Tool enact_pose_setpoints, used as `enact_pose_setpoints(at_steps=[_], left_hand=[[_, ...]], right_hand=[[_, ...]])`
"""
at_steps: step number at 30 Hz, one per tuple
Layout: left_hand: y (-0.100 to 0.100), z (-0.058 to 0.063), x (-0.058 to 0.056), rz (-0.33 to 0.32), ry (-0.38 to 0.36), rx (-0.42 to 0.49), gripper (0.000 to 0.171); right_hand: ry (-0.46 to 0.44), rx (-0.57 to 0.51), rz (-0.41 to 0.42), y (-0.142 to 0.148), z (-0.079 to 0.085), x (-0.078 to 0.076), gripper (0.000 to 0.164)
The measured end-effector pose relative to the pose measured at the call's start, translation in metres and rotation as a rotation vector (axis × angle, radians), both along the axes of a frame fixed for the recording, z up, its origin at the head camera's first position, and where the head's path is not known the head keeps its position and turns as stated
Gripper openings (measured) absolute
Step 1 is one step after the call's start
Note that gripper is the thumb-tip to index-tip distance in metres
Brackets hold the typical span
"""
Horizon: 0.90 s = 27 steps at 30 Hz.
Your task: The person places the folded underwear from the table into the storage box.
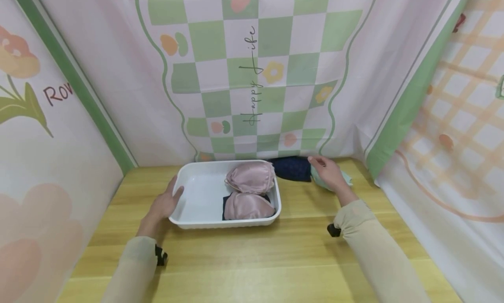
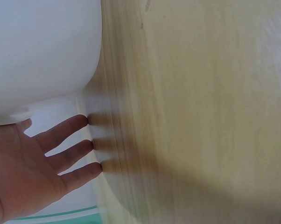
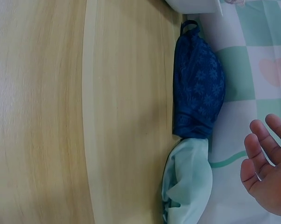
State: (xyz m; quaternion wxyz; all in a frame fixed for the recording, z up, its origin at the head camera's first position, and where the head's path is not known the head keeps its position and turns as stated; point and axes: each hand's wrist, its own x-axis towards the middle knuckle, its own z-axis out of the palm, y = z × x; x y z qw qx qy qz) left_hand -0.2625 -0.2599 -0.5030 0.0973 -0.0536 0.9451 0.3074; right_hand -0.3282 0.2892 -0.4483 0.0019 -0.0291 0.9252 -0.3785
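Observation:
A white tray [image 1: 198, 196] lies on the table, and my left hand [image 1: 163, 203] holds its left end, thumb over the rim. In the left wrist view the other fingers [image 2: 70, 156] are spread below the tray wall. Two folded pink satin bras, one behind [image 1: 251, 177] and one in front [image 1: 249, 206], fill the tray's right part; dark fabric shows around the front one. Right of the tray lie a folded navy patterned bra [image 3: 200, 86] and a mint-green folded bra [image 3: 189, 179]. My right hand [image 1: 328, 174] hovers by the mint bra, fingers loosely bent, holding nothing.
The wooden table [image 1: 244, 259] meets a hanging cloth [image 1: 275, 88] with green checks at the back. Similar printed cloths hang on the left [image 1: 35, 172] and right [image 1: 453, 163]. The navy and mint bras lie against the back cloth.

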Motion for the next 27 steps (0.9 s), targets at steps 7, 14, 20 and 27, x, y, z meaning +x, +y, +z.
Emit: enact_pose_setpoints(at_steps=[7,14,20,27], left_hand=[[0.001,0.000,0.000,0.003,0.001,0.014,0.077],[0.001,-0.001,0.001,0.001,-0.002,-0.010,0.077],[0.001,0.001,0.001,0.000,-0.003,-0.008,0.076],[0.001,0.002,0.000,0.014,-0.024,-0.011,0.076]], right_hand=[[-0.008,0.002,-0.010,0.010,-0.005,-0.002,0.088],[-0.034,0.005,-0.032,0.018,-0.012,-0.005,0.085],[-0.038,-0.003,-0.055,0.023,-0.014,-0.004,0.088],[-0.029,0.030,-0.068,0.029,-0.017,-0.004,0.092]])
